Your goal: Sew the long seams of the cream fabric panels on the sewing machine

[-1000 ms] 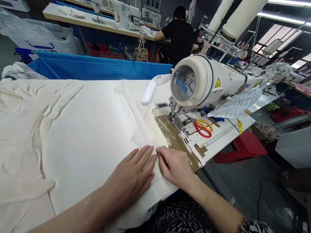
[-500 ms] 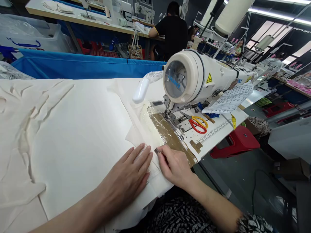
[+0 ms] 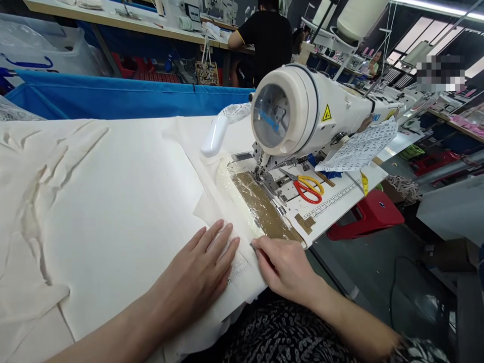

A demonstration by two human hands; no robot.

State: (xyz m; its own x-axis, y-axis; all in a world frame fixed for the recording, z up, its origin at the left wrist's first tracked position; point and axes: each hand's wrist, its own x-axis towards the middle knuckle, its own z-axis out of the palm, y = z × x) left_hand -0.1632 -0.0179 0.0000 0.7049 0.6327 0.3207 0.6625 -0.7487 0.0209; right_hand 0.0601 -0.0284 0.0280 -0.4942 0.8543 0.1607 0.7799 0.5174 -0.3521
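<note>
My left hand (image 3: 204,259) lies flat on thin cream fabric (image 3: 206,204), fingers stretched out and slightly apart. Beside it, my right hand (image 3: 285,264) is closed in a pinch at the fabric's right edge. A small grey metal-looking piece (image 3: 253,245) pokes out from between its thumb and forefinger; the rest of it is hidden in the fingers. Under the fabric near my left fingers, a printed paper (image 3: 239,268) shows through. Just beyond both hands stands a white sewing machine (image 3: 291,111), with a brown taped plate (image 3: 260,209) below its needle area.
Scissors with red and yellow handles (image 3: 308,189) lie on the machine bed. Crumpled cream fabric (image 3: 34,201) covers the table's left side. A white rounded object (image 3: 215,136) stands behind the cloth. A red stool (image 3: 372,214) is at right; a person (image 3: 270,43) sits ahead.
My right hand has moved a little to the right, away from my left hand, still pinching the grey piece. My left hand stays flat in nearly the same place. The view has shifted slightly.
</note>
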